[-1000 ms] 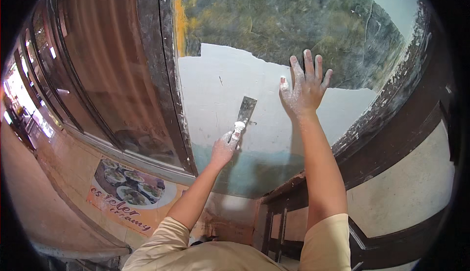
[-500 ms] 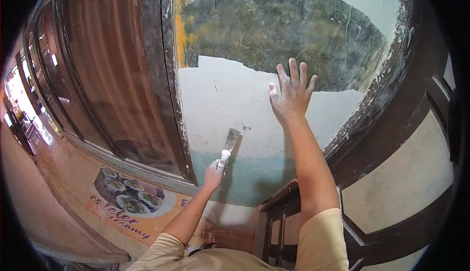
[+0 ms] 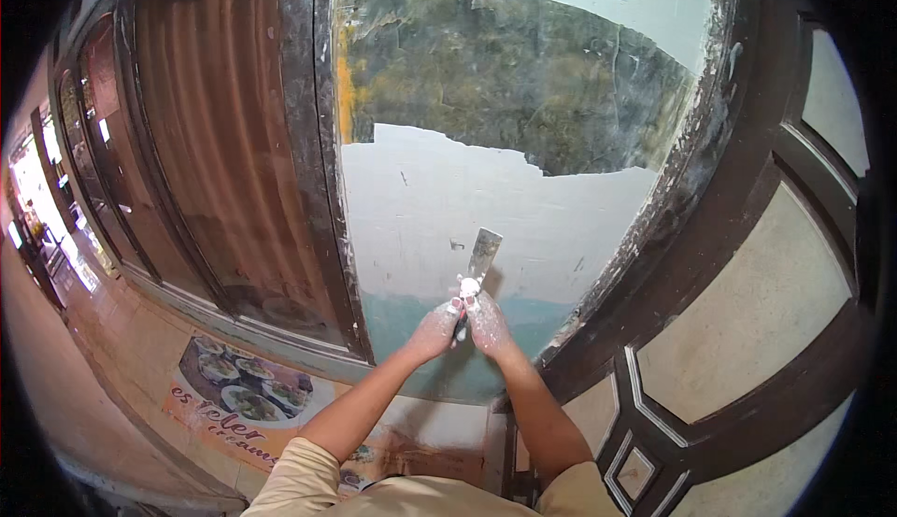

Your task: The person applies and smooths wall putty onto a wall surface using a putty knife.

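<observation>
The scraper blade (image 3: 483,254) is smudged metal. The wall's white coat (image 3: 411,213) looks matt and mostly smooth, its dark band (image 3: 514,69) rougher. At right, the frame (image 3: 693,162) is flaking; at left, the window (image 3: 210,171) looks glossy.

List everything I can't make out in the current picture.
- Head view: most of the handle of the flat grey metal putty knife, hidden by the white-dusted left hand and white-dusted right hand.
- Head view: top of the patchy white-and-dark wall panel, cut off by the upper edge.
- Head view: details in the bright opening, lost to glare.
</observation>
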Demonstrator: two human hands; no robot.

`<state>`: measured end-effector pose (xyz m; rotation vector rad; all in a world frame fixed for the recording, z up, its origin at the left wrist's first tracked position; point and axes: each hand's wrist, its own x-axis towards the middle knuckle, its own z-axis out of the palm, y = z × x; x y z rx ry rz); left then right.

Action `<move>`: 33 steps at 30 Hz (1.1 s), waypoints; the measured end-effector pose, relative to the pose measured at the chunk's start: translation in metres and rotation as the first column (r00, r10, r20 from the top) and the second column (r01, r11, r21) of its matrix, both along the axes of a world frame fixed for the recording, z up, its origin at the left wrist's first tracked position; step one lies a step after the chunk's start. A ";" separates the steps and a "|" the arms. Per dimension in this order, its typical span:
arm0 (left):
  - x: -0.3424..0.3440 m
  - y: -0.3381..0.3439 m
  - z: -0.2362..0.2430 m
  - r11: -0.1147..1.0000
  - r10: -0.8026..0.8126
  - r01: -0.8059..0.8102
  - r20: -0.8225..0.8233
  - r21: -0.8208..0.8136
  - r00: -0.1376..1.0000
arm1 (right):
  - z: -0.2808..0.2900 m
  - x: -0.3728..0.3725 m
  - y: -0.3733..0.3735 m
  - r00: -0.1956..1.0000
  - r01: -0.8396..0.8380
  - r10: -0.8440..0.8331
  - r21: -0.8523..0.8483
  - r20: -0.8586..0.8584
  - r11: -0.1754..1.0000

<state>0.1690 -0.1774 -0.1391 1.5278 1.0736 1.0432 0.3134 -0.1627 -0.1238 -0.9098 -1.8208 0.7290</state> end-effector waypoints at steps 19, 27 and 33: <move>-0.082 0.145 0.138 0.320 0.835 0.256 -0.399 0.912 0.379 | 0.049 0.051 0.061 0.772 0.636 -0.634 0.050 -0.045 0.770; -0.081 0.174 0.116 0.162 0.888 0.227 -0.242 0.960 0.391 | -0.095 0.055 0.079 0.818 0.507 -0.559 -0.292 -0.132 0.811; -0.082 0.175 0.114 0.099 0.891 0.209 -0.181 0.973 0.417 | -0.003 0.056 0.087 0.839 0.401 -0.469 -0.269 -0.276 0.876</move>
